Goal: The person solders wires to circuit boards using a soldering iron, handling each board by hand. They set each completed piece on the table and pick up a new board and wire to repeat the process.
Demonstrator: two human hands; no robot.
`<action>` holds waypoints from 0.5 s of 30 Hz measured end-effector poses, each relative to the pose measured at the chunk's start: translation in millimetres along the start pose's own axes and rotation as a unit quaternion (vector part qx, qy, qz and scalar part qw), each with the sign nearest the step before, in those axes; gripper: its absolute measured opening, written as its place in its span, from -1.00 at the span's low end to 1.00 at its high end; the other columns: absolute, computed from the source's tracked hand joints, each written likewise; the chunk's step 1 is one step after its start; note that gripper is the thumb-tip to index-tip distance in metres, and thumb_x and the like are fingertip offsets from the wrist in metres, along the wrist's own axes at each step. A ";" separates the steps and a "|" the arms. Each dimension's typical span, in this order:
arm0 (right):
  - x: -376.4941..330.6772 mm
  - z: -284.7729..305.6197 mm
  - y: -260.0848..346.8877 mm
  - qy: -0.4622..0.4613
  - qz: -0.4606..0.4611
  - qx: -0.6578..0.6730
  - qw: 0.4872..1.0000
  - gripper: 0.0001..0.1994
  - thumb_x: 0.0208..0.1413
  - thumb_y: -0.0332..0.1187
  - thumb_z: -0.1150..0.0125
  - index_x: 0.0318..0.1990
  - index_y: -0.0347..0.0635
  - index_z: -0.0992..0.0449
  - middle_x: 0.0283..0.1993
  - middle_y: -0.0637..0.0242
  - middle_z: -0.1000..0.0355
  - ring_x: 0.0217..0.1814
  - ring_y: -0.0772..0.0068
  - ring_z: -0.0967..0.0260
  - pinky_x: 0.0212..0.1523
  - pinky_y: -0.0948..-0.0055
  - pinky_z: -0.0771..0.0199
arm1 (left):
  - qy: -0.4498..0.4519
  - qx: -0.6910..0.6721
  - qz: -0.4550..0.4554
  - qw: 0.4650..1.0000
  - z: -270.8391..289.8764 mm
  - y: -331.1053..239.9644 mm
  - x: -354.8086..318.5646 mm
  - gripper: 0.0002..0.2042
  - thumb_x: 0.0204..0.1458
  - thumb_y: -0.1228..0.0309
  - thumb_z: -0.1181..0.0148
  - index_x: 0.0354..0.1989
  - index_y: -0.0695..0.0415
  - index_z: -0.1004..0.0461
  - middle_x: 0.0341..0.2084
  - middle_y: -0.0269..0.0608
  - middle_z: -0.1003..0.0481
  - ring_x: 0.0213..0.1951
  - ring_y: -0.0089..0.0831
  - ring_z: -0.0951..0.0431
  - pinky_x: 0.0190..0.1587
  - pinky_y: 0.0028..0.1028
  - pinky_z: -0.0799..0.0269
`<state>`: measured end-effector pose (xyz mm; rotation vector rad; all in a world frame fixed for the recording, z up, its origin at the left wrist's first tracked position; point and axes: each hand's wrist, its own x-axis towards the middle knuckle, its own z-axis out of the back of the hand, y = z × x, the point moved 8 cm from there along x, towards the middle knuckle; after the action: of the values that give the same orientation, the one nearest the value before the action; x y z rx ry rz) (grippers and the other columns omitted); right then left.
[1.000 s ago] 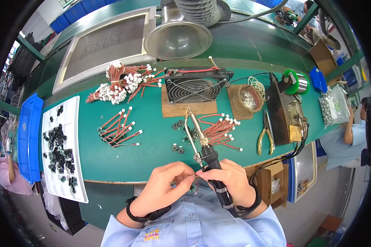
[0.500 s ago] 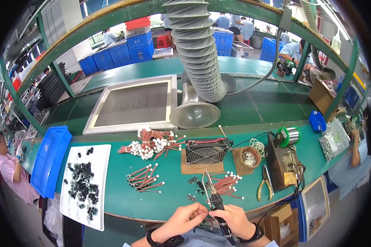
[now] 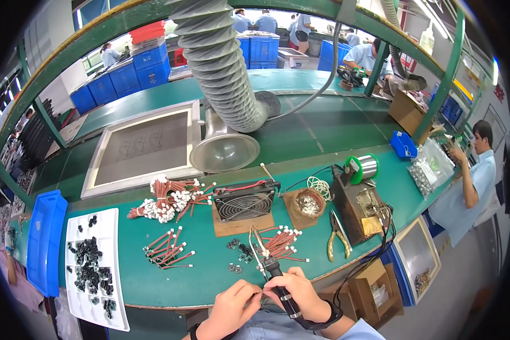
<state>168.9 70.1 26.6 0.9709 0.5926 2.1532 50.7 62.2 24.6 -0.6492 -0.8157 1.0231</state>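
My right hand (image 3: 300, 297) is wrapped round the black handle of a soldering iron (image 3: 274, 271), whose metal tip and thin side tube point away over the table. Beside it, my left hand (image 3: 232, 309) is closed in a pinch; its fingertips almost meet the right fingers, and what they hold is too small to make out. Just past the iron lie red-brown wire leads (image 3: 280, 245) with white connectors. Small black components (image 3: 241, 249) sit to the left of its tip. Farther left is another group of leads (image 3: 167, 249).
A white tray (image 3: 109, 226) of black parts and a blue bin (image 3: 46, 243) stand left. Behind are bundled leads (image 3: 163, 207), a fan (image 3: 243, 204) and a metal extraction hood (image 3: 224, 153). Rightward are a tip-cleaning tin (image 3: 308, 205), pliers (image 3: 339, 238), a solder spool (image 3: 364, 167) and a co-worker (image 3: 470, 181).
My view has swung to the right, so the table's things appear farther left and the co-worker at right shows more fully. My hands stay close together, the right still holding the soldering iron.
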 end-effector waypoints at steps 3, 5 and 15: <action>-5.7 7.8 -9.1 -0.092 -0.073 0.105 0.987 -0.64 -0.13 -0.59 -0.24 -0.15 -0.08 -0.32 -0.41 0.35 -0.43 -0.39 0.42 -0.37 -0.36 0.46 -0.34 | -0.021 -0.025 -0.002 0.999 4.4 -5.5 2.1 -0.88 -0.13 0.63 -0.18 -0.38 0.26 -0.43 -0.50 -0.16 -0.41 -0.55 -0.38 -0.48 -0.48 -0.49 -0.41; -8.4 10.0 -11.8 -0.109 -0.094 0.142 0.979 -0.64 -0.11 -0.62 -0.23 -0.16 -0.10 -0.28 -0.39 0.32 -0.41 -0.39 0.45 -0.37 -0.35 0.49 -0.36 | -0.023 -0.069 0.036 0.997 6.9 3.8 0.7 -0.87 -0.12 0.64 -0.18 -0.35 0.26 -0.43 -0.47 -0.17 -0.41 -0.51 -0.40 -0.49 -0.45 -0.50 -0.42; -6.6 11.1 -17.3 -0.109 -0.153 0.279 0.942 -0.62 -0.04 -0.70 -0.14 -0.14 -0.16 -0.13 -0.34 0.16 -0.38 -0.37 0.56 -0.39 -0.36 0.57 -0.42 | -0.048 -0.370 0.182 0.910 1.0 32.5 -3.3 -0.79 -0.06 0.69 -0.10 -0.21 0.25 -0.36 -0.27 -0.22 -0.35 -0.24 -0.54 -0.41 -0.16 -0.55 -0.32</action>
<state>187.8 77.9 19.4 1.2912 1.1935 1.5987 33.4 71.8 -1.4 -1.4511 -1.2131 1.0738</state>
